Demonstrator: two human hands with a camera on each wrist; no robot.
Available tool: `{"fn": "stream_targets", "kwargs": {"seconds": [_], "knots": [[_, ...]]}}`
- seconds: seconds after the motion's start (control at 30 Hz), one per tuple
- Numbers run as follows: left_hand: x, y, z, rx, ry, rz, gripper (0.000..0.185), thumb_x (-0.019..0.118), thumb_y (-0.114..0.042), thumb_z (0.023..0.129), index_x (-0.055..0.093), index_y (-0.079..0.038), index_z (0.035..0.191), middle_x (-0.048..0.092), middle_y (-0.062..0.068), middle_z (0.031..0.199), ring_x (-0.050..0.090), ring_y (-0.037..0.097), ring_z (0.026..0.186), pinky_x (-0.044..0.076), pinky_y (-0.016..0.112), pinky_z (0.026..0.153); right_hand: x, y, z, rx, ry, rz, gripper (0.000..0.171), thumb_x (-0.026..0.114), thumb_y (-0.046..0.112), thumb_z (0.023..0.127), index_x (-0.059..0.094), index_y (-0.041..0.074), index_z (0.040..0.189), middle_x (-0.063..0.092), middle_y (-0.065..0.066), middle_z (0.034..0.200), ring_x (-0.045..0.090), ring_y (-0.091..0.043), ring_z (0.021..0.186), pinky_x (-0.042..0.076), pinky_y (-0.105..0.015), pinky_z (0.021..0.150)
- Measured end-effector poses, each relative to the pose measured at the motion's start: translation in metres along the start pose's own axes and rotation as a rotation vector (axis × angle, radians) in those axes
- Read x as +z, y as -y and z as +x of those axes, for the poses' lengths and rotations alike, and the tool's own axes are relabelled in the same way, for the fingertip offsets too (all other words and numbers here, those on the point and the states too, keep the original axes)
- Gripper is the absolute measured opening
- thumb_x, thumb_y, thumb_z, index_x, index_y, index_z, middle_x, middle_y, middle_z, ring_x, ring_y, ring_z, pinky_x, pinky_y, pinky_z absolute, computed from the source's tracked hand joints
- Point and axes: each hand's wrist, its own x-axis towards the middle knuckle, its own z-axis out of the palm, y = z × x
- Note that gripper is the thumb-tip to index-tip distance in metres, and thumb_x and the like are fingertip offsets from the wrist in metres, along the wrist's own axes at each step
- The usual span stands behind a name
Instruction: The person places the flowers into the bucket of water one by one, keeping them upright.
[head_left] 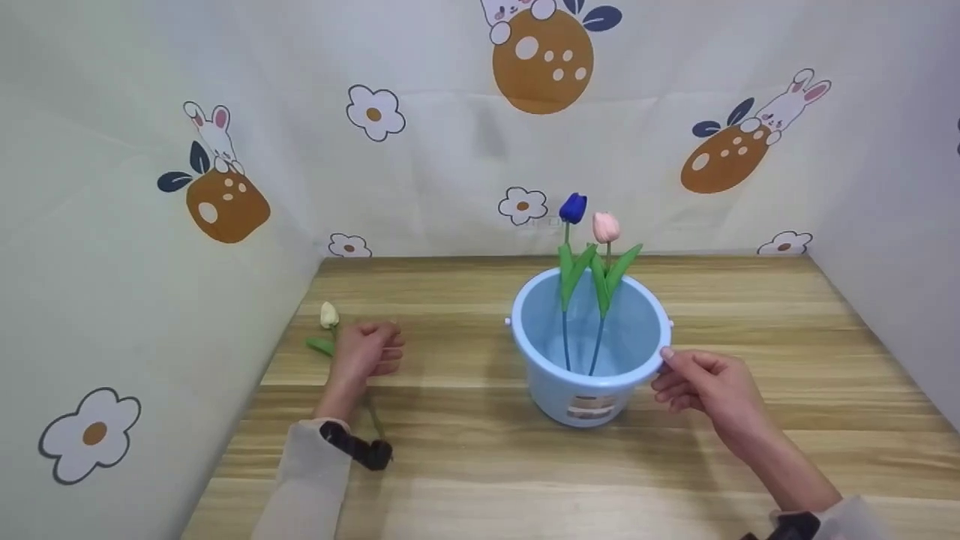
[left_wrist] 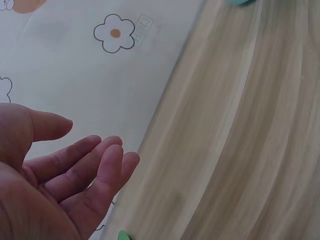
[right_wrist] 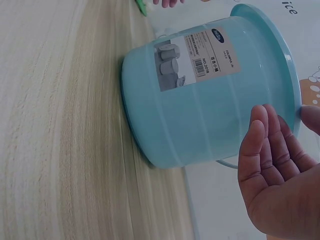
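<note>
A light blue bucket (head_left: 584,390) stands upright on the wooden table, with a paper label (right_wrist: 197,57) on its side. Inside it lean a blue tulip (head_left: 573,208) and a pink tulip (head_left: 606,227), stems reaching its floor. My right hand (head_left: 709,386) holds the bucket's rim at the right, thumb on the edge and fingers below it along the outer wall. At the left lies a white tulip (head_left: 329,315), its stem partly hidden beneath my left hand (head_left: 364,352). In the left wrist view that hand's fingers (left_wrist: 107,170) are loosely bent, with nothing between them and the thumb.
Printed fabric walls (head_left: 435,172) with flowers, oranges and rabbits close off the back and both sides of the wooden table (head_left: 465,480). Black straps (head_left: 356,446) sit around both wrists over pale sleeves (head_left: 304,480).
</note>
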Motion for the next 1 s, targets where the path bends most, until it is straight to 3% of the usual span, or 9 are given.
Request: {"fn": "stream_targets", "kwargs": {"seconds": [0.27, 1.0], "knots": [[-0.002, 0.004, 0.001, 0.001, -0.007, -0.049, 0.032, 0.062, -0.013, 0.103, 0.067, 0.013, 0.119, 0.075, 0.002, 0.076, 0.073, 0.011, 0.066, 0.063, 0.027, 0.062, -0.001, 0.0, 0.0, 0.004, 0.002, -0.009, 0.029, 0.064, 0.028, 0.107, 0.077, 0.006, 0.093, 0.078, -0.002, 0.08, 0.075, -0.016, 0.073, 0.063, -0.03, 0.067], [-0.016, 0.009, -0.001, -0.008, -0.013, 0.026, 0.04, 0.057, -0.021, 0.106, 0.063, 0.011, 0.131, 0.08, 0.018, 0.104, 0.077, 0.013, 0.072, 0.063, 0.025, 0.062, 0.002, 0.0, -0.001, -0.009, -0.014, 0.025, 0.028, 0.065, 0.023, 0.106, 0.077, 0.004, 0.09, 0.077, -0.003, 0.076, 0.074, -0.016, 0.069, 0.062, -0.028, 0.063]]}}
